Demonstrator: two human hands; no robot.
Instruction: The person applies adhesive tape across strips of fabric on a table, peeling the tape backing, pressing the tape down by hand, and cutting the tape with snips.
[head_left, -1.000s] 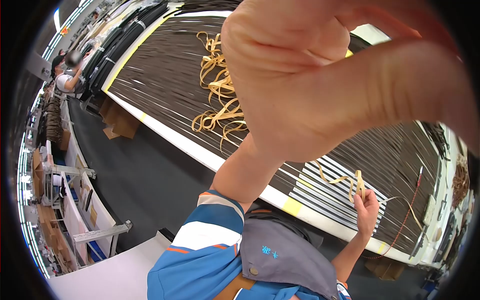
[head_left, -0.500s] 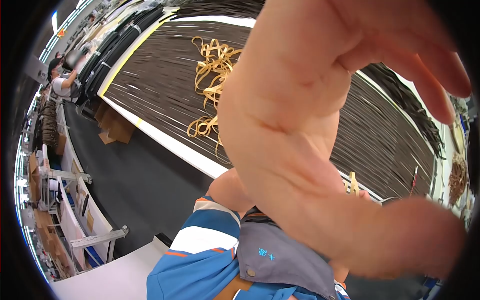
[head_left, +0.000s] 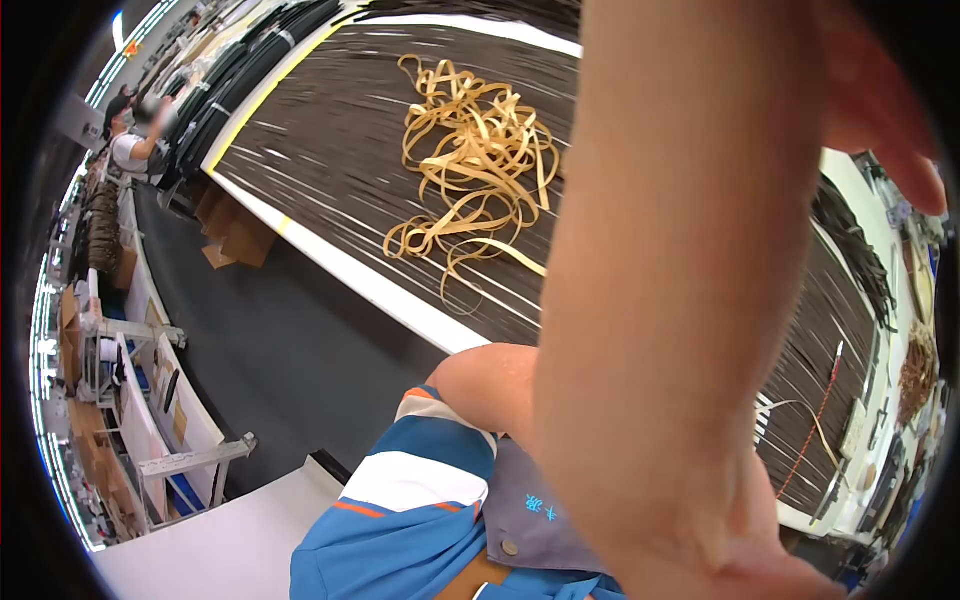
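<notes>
My left hand (head_left: 690, 260) is very close to the camera and fills much of the right half of the view, blurred. Some fingers show at the upper right, spread away from the rest; nothing is visible in them. The bent left elbow (head_left: 485, 385) shows below. My right hand is hidden behind the left one. A loose tangle of tan flat strips (head_left: 490, 128) lies on long dark brown strips (head_left: 320, 150) laid side by side across the table. One tan strip runs behind my left hand.
The table's white edge (head_left: 380, 290) runs diagonally. A red cord (head_left: 813, 440) lies at its right side. Cardboard (head_left: 235, 230) sits beneath the table. A person (head_left: 128, 148) stands at the far left by black bundles (head_left: 235, 90). White-framed racks (head_left: 190, 400) line the left.
My left hand has shifted to the right and turned, uncovering more of the tan tangle. My right hand, partly visible before beside a tan strip, has disappeared behind it.
</notes>
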